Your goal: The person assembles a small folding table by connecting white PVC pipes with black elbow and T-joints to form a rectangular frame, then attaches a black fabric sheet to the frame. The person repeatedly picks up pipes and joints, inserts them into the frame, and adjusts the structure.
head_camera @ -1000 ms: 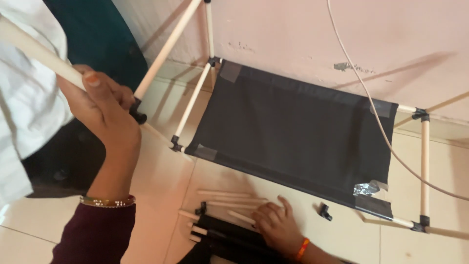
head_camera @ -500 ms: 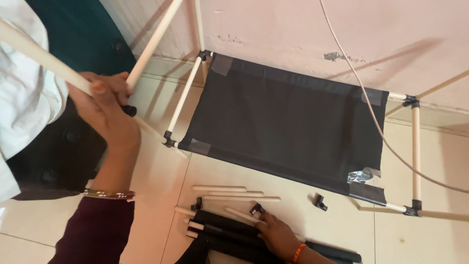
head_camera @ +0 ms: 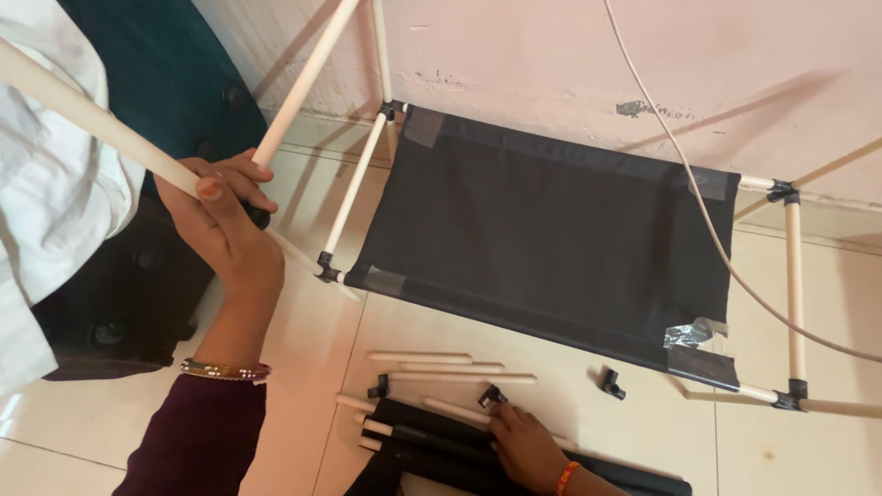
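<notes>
**A:** ok head view, what's this thing made of?

**B:** Frame of round, smooth, cream-coloured rods clipped into small black plastic corner connectors. A matte black fabric panel is stretched flat between them like a shelf, with shiny tape patches at its corners. It sits on glossy pale floor tiles against a scuffed pink wall, and a thin pale cable hangs across it.

**A:** and the hands?

**B:** The left hand is curled tight around a black joint where two long rods meet, thumb laid flat on the upper rod, the other fingers wrapped closed. Beaded bangle on that wrist. The right hand is low, fingers loosely bent and close together, fingertips pinching a small black connector on a rod end, palm resting on a black fabric bundle.

**A:** loose parts?

**B:** Short rods lie side by side on the tiles just left of that hand, and one loose black connector sits apart to its right.
</notes>
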